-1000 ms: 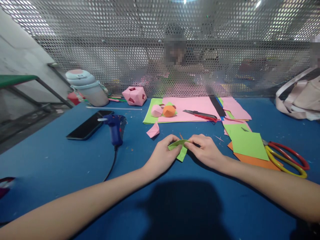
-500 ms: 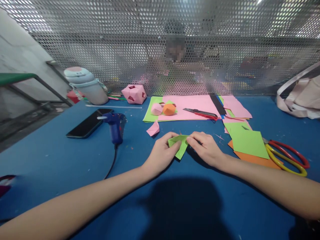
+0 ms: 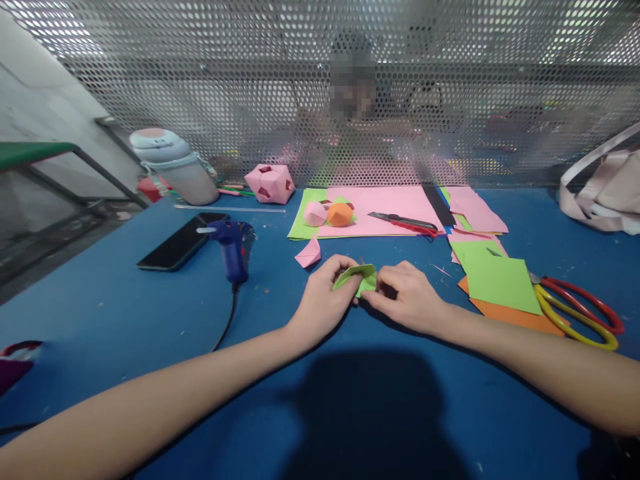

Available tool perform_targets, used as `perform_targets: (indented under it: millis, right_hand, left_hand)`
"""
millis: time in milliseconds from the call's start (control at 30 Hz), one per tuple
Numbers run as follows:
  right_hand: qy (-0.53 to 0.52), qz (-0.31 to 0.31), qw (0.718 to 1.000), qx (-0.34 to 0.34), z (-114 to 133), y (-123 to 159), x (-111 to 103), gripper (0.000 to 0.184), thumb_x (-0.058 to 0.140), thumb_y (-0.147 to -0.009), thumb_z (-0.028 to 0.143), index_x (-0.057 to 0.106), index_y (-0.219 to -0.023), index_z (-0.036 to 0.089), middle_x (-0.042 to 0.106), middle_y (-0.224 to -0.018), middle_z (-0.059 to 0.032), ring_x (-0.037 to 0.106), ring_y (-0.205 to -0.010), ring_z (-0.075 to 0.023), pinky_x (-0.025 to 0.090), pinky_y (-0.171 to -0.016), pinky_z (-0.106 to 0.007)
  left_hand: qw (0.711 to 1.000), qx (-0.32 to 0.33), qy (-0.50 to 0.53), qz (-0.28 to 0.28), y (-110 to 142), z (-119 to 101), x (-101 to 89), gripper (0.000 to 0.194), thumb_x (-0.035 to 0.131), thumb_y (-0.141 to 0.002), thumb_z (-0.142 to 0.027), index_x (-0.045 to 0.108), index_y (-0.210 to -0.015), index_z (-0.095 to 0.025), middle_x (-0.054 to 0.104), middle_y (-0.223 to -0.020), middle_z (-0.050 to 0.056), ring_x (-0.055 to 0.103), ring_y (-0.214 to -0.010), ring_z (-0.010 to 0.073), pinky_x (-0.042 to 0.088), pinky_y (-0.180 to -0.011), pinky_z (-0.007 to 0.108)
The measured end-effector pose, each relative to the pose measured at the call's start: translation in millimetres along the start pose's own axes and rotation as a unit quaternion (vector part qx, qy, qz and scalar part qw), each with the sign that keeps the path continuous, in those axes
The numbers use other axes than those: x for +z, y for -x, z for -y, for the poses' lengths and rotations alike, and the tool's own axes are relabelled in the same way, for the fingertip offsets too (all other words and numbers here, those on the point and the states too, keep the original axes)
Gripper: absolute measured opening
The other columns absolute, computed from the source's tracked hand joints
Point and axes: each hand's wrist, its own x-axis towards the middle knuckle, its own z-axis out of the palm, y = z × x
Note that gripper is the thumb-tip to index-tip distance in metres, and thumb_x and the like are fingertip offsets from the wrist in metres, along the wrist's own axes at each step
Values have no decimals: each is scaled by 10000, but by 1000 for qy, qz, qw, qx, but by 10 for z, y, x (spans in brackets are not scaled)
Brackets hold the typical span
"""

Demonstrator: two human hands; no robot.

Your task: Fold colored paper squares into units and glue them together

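Note:
A small folded piece of green paper is held between both hands just above the blue table, near its middle. My left hand pinches its left side with curled fingers. My right hand pinches the right side, thumb underneath. A folded pink paper piece lies just behind my left hand. Green and orange square sheets lie to the right of my right hand.
A blue glue gun with its cord and a black phone lie at the left. Pink and green sheets carry paper balls and a utility knife. Scissors lie at the right. A person sits behind the perforated metal screen.
Both hands have turned and folded the green paper closer together; it now looks smaller and more bunched between the fingers. The view has shifted slightly.

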Motion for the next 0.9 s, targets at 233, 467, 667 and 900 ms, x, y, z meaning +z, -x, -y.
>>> perform_targets:
  millis: [233, 467, 667, 900]
  right_hand:
    - [-18, 4, 1000, 0, -52, -8, 39, 327, 501, -886, 296, 457, -584, 178, 483, -545, 46, 416, -541, -91, 324, -701, -273]
    - [-77, 14, 996, 33, 0, 22, -72, 332, 451, -906, 336, 509, -614, 189, 520, -598, 18, 462, -633, -125, 360, -699, -279]
    - [-250, -61, 956, 142, -39, -69, -173, 330, 363, -938, 400, 592, -820, 193, 585, -701, -10, 539, -631, -135, 425, -613, -269]
    - [-195, 57, 970, 131, 75, -489, 21, 171, 539, -837, 334, 587, -920, 192, 629, -848, -11, 576, -709, -128, 453, -646, -256]
  left_hand:
    - [996, 4, 89, 15, 17, -2, 7, 134, 570, -794, -267, 544, -888, -175, 588, -841, 3, 576, -654, 111, 516, -623, 264]
    - [993, -4, 111, 38, 24, -13, 10, 128, 543, -810, -278, 563, -885, -176, 632, -817, 11, 622, -666, 132, 547, -658, 287]
    - [984, 8, 147, 96, 133, -133, -30, 104, 487, -811, -198, 548, -891, -173, 583, -709, -10, 596, -543, 115, 535, -536, 266]
    - [974, 40, 156, 161, 245, -173, -45, 115, 469, -772, -145, 564, -836, -154, 560, -699, -1, 572, -522, 100, 507, -511, 243]
